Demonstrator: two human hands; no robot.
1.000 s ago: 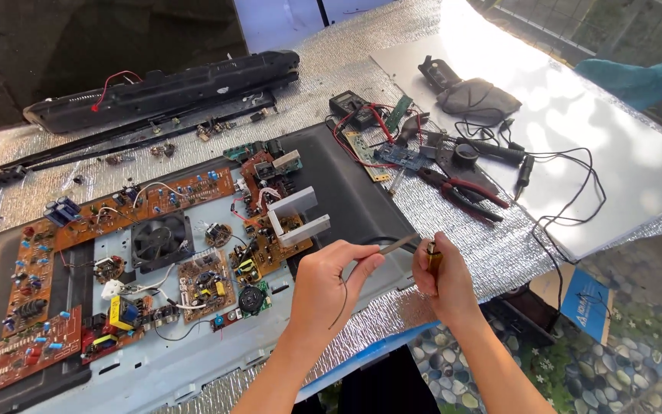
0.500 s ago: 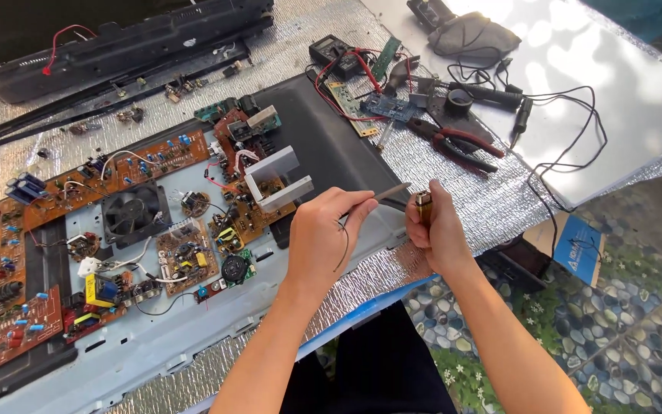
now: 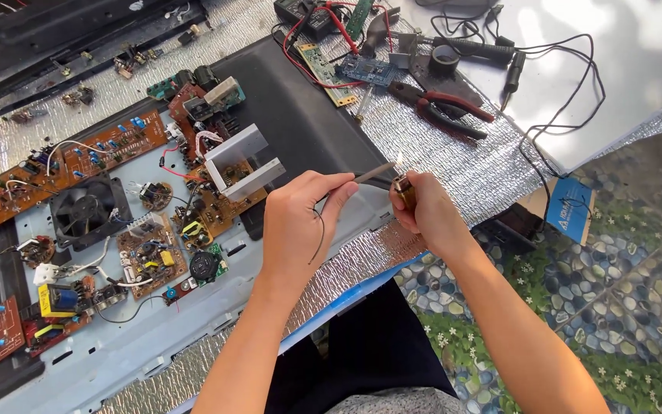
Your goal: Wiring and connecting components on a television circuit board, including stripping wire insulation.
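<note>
Above the front edge of the foil-covered bench (image 3: 453,165), at about 6 o'clock from the opened chassis, both hands meet. The left hand (image 3: 296,222) pinches a thin black wire (image 3: 320,230) with a grey sleeve end (image 3: 373,173) pointing toward 2 o'clock. The right hand (image 3: 427,215) is closed around a small lighter (image 3: 403,190), its tiny flame (image 3: 400,159) burning right at the sleeve tip. By the look of it, the step in hand is heating the wire's end. The next move seems to call for a steady, brief touch of flame, with the left fingers (image 3: 331,184) kept back from the heat. At 9 o'clock sit the brown circuit boards (image 3: 155,253) and a black fan (image 3: 90,211); red-handled pliers (image 3: 442,107) lie at 12 o'clock.
</note>
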